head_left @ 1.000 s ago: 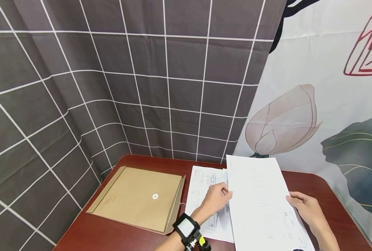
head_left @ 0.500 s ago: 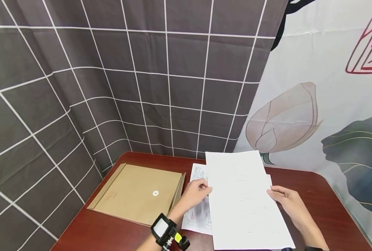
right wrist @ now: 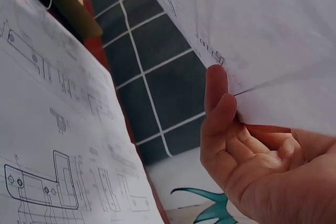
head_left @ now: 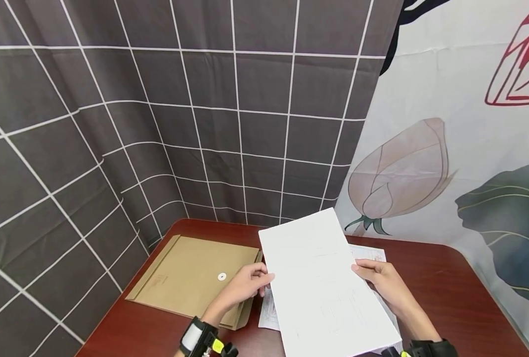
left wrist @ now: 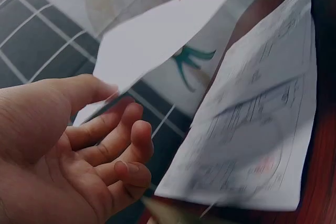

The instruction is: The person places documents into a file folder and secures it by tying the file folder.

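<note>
While the left hand (head_left: 248, 283) and right hand (head_left: 386, 284) pinched opposite edges of raised papers (head_left: 322, 287), a brown envelope (head_left: 197, 270) lay on the table (head_left: 447, 277), its inside hidden.

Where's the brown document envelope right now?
Head view: the brown document envelope lies on the left side of the reddish-brown table, left of the white paper held between the left hand and right hand.
</note>
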Tool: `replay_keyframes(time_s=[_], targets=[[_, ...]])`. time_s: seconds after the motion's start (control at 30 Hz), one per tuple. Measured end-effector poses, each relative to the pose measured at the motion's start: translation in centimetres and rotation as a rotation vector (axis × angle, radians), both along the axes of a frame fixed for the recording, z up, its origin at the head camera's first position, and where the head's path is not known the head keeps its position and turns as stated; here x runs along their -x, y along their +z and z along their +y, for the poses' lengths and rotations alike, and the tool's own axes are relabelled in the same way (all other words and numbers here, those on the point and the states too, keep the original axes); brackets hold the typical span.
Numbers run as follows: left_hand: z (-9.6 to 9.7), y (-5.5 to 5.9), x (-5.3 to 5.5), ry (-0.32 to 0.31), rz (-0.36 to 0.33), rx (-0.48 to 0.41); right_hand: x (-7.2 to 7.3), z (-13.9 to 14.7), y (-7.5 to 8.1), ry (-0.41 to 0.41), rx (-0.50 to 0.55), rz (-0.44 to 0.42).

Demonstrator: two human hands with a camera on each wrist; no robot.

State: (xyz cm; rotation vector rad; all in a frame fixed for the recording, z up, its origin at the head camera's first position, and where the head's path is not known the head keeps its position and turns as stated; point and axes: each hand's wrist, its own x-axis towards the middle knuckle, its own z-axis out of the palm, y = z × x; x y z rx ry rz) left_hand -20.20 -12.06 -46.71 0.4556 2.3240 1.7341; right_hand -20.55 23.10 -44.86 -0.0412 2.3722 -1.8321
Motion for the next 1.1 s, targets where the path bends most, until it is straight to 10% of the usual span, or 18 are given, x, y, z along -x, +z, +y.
replay_keyframes(time_s=[0.23, 0.5, 1.1], targets=[[-3.7, 0.4, 0.9, 0.147, -0.013, -0.074, 0.1, -0.8, 0.2, 0.099, 0.034, -0.025], [-7.0, 2.2, 1.8, 0.157, -0.013, -0.155, -0.1, -1.7, 0.8, 0.226, 0.037, -0.004], [-9.4, 3.1, 1.1, -0.271, -0.104, 0.135, -0.4, -3.1, 0.6, 0.417, 0.004, 0.047]])
